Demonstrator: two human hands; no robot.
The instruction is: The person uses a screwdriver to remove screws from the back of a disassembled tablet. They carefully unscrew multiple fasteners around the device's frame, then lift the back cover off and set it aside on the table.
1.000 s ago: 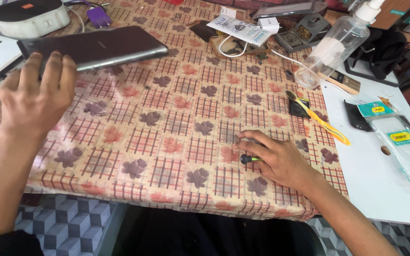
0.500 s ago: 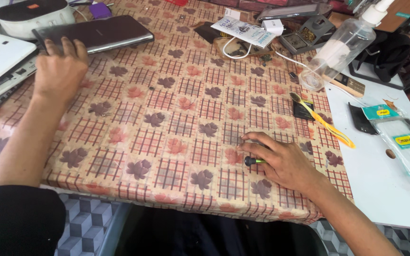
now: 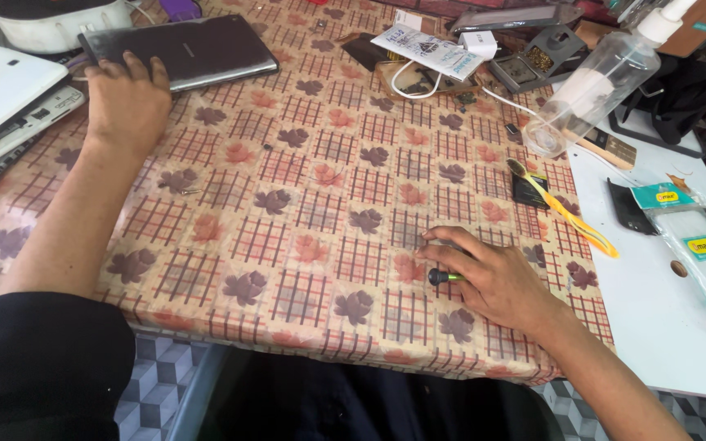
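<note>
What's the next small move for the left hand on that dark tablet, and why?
Probably slide the dark tablet toward the table's middle. The left hand lies flat with fingertips on its near edge, not gripping it, and the tablet sits far from the right hand, which holds a small green-tipped tool against the patterned cloth.
</note>
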